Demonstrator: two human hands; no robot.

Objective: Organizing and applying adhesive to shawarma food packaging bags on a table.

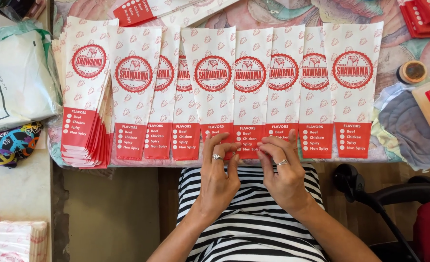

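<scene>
Eight paper sleeves [249, 92] in row (plus stack [86, 97]); left hand [219, 170], right hand [283, 167] pinch one sleeve's edge.

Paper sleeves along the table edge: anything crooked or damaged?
No damage shows. The paper sleeves overlap unevenly, several tilted, and the stack at the far left is fanned out. Both hands, left and right, touch the middle sleeves' lower ends.

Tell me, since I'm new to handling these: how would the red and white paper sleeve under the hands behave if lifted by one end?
The paper sleeve looks flat and thin, so it would probably flop and feel very light. It overlaps its neighbours in the row, so lifting or pushing it may drag those along. The left hand and right hand touch only its bottom edge.
</scene>
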